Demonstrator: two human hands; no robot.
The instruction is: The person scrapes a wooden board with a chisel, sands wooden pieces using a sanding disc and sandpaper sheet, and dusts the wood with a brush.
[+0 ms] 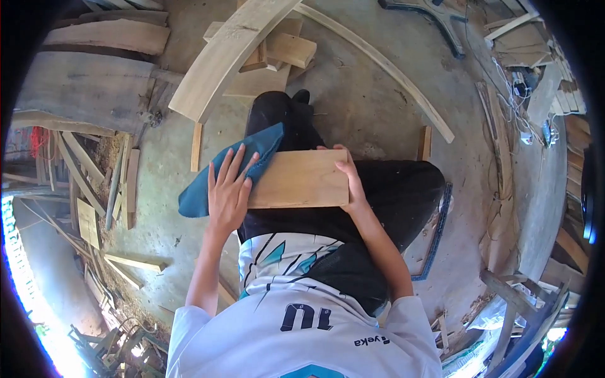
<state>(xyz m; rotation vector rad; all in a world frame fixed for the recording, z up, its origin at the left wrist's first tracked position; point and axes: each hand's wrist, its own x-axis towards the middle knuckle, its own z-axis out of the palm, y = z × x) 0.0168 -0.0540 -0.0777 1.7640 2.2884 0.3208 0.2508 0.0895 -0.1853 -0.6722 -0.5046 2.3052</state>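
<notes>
A flat wooden board (301, 179) lies across my lap over the black trousers. My right hand (350, 183) grips its right end, with the thumb on the top face and fingers at the far edge. My left hand (230, 195) lies with fingers stretched out and apart on a blue cloth (203, 189). The cloth covers the board's left end and sticks out past it to the left and away from me. What lies under the cloth is hidden.
Ahead, a long wide plank (230, 57) leans over stacked wood blocks (287, 49). A thin strip (384, 69) arches to the right. A blue square frame (441, 230) lies by my right knee. Scrap wood (82, 164) lines the left; cables (513, 94) hang at right.
</notes>
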